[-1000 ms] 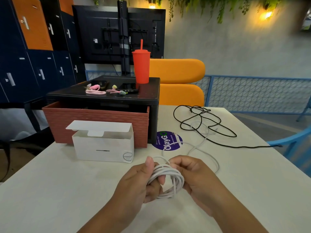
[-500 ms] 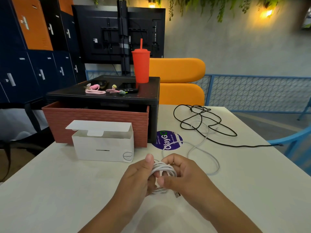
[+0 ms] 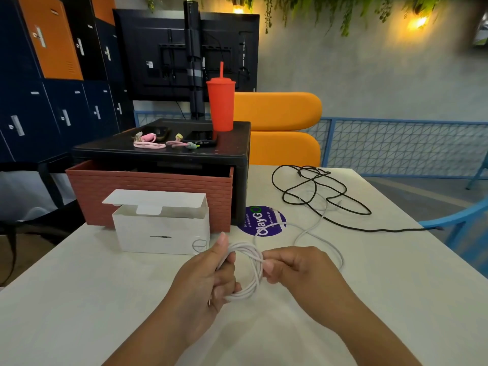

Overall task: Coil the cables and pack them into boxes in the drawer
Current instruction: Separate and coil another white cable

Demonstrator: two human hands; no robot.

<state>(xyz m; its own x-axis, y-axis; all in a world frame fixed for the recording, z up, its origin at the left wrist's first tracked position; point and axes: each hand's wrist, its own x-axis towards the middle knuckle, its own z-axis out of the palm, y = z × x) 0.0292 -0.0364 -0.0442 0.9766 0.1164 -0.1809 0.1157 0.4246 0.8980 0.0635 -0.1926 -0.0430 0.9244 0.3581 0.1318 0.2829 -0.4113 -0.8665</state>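
Fingers [image 3: 224, 286] of left hand [image 3: 206, 281] and right hand [image 3: 301, 273] gripped white cable [image 3: 257, 276] coil above tabletop [image 3: 79, 299], near box [image 3: 161, 233]. Right hand had shifted from coil front to its right side; likely another loop on, tail left. Count: one white cable, one black cable [image 3: 307, 170], one box, one drawer [image 3: 148, 191].

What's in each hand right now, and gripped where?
Both hold the white cable: left hand grips the coil's left side, right hand pinches the loops on its right side.
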